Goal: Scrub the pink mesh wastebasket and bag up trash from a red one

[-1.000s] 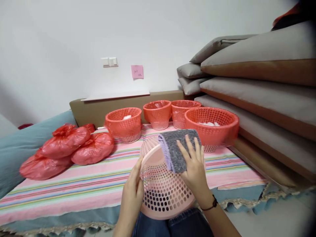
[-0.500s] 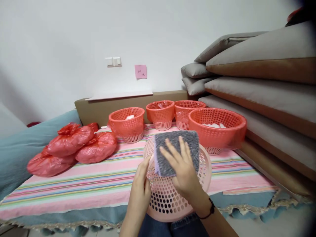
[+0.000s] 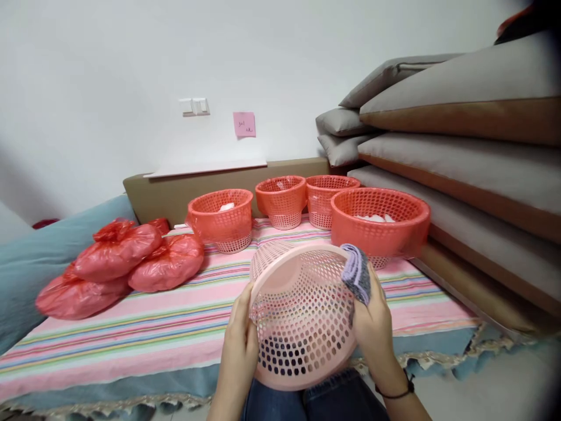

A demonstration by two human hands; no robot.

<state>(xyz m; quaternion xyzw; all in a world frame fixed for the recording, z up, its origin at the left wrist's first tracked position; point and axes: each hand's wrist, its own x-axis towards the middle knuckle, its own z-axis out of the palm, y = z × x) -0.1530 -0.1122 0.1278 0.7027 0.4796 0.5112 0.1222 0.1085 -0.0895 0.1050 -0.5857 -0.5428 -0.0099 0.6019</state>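
A pink perforated plastic basket (image 3: 302,356) is tilted over my lap, its mouth facing me. My left hand (image 3: 240,333) grips its left rim, the thumb on the near side and the fingers partly hidden behind. At the right rim, my right hand (image 3: 374,324) holds a folded grey and lilac cloth (image 3: 358,273) against the edge. The cloth wraps over the rim there, and part of it is hidden by the fingers. Through the holes in the basket, the striped cover and my jeans show.
Several baskets wrapped in red plastic stand behind, the nearest one (image 3: 379,219) holding white items. Red plastic bags (image 3: 166,263) lie at left on the striped cover (image 3: 131,327). Stacked grey cushions (image 3: 456,158) rise at right. A pink note (image 3: 244,124) is on the wall.
My right hand has moved from lying flat on the cloth over the basket's mouth to the right rim, with the cloth bunched there. My left hand still holds the left rim.
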